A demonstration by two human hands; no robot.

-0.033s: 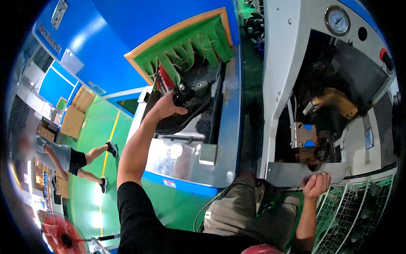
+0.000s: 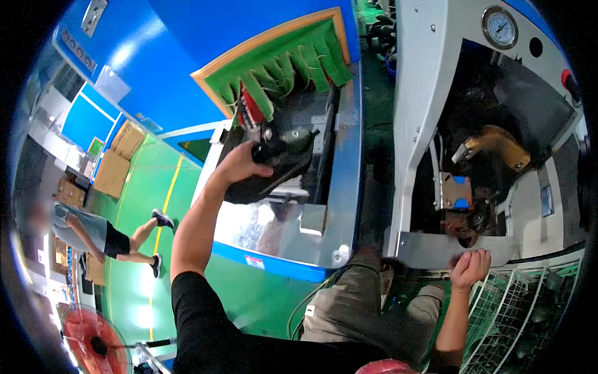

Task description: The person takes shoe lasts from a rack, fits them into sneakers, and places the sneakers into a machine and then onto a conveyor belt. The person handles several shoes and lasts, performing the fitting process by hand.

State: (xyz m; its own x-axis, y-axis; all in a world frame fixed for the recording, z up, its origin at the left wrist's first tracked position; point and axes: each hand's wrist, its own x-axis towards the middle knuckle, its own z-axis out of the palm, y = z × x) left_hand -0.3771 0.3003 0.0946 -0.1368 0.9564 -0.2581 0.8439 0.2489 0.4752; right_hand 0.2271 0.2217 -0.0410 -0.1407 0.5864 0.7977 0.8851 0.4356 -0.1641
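Note:
My left hand point(image 2: 241, 164) is closed on a dark shoe point(image 2: 268, 182), its thumb along the near side. A greenish block with a round hole point(image 2: 296, 141) shows at the shoe's top and looks like a shoe last. The shoe is just in front of the green strip curtain point(image 2: 283, 78) of a blue machine, above its shiny metal shelf point(image 2: 249, 232). A red and white piece point(image 2: 250, 111) shows among the strips. My right hand point(image 2: 471, 270) is curled into a fist beside the metal front plate point(image 2: 430, 250) of a second machine; whatever lies inside its fingers is hidden.
The white-framed machine carries a pressure gauge point(image 2: 499, 27), a red knob point(image 2: 567, 79) and a brownish curved part point(image 2: 495, 148). White wire racks point(image 2: 498, 305) with dark items stand at lower right. A person point(image 2: 103, 234) walks at far left, near a red fan point(image 2: 96, 343).
My left hand and the shoe have come slightly toward me, away from the green strips. The view has shifted a little. My right hand stays in a fist by the plate.

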